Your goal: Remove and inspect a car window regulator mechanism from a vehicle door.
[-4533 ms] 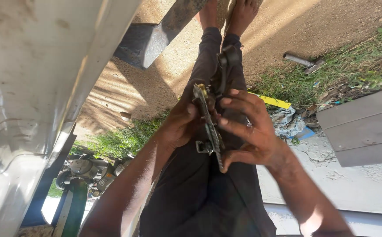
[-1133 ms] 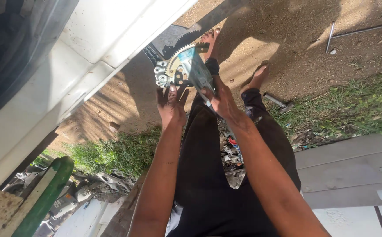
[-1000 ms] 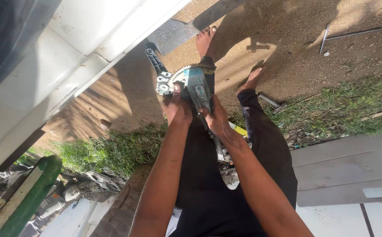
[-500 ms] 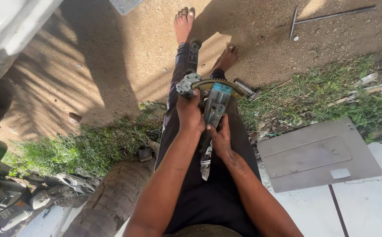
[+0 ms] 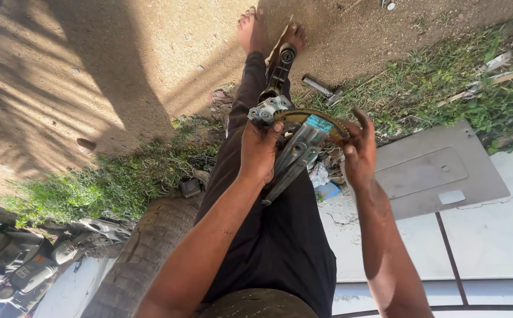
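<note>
left hand [image 5: 259, 154], palm toward the camera, closed around the near-left side of a metal mechanism [image 5: 295, 141], thumb lying over its pale grey bracket end; right hand [image 5: 358, 154] with fingers spread fairly wide, fingertips resting on the curved, rust-brown toothed arc at the mechanism's right edge, thumb hidden behind it. mechanism held between the two hands above the person's lap, its flat grey arms running down and left from the arc toward the left wrist, a long dark arm with a round eye rising away from the hands toward the feet. a small teal patch sits on the plate just under the arc. person seated, legs in black trousers [image 5: 268, 247] stretched forward, both bare feet [image 5: 253, 29] on sandy ground. grey metal panel [image 5: 436, 174] lying flat just right of the right hand, partly on pale paving and partly on grass [image 5: 445, 100]. short metal cylinder [image 5: 321, 88] on the ground beyond the mechanism, near the right foot. palm trunk [image 5: 144, 247] beside the left thigh; parked scooters [image 5: 27, 265] at the lower left corner.
</note>
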